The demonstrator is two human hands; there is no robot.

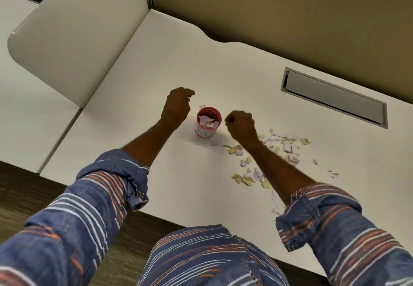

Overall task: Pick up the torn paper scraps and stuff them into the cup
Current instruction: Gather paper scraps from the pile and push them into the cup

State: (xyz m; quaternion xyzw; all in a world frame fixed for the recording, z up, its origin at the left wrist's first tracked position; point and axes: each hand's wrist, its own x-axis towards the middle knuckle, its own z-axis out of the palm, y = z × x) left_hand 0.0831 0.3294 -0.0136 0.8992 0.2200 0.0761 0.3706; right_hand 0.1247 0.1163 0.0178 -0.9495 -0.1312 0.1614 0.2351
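A small red-rimmed cup (207, 132) stands upright on the white desk (223, 73), with several pale paper scraps inside it. My left hand (177, 105) hovers just left of the cup, fingers curled closed; whether it holds a scrap I cannot tell. My right hand (241, 126) is a closed fist just right of the cup, its contents hidden. Torn yellow and lilac paper scraps (283, 145) lie scattered on the desk to the right, partly under my right forearm, with more scraps (245, 177) nearer the front edge.
A recessed grey cable flap (333, 98) sits in the desk at the right rear. A tan partition wall (290, 6) backs the desk, and a white divider panel (73, 35) stands at the left. The desk's front edge runs close to my body; carpet shows below left.
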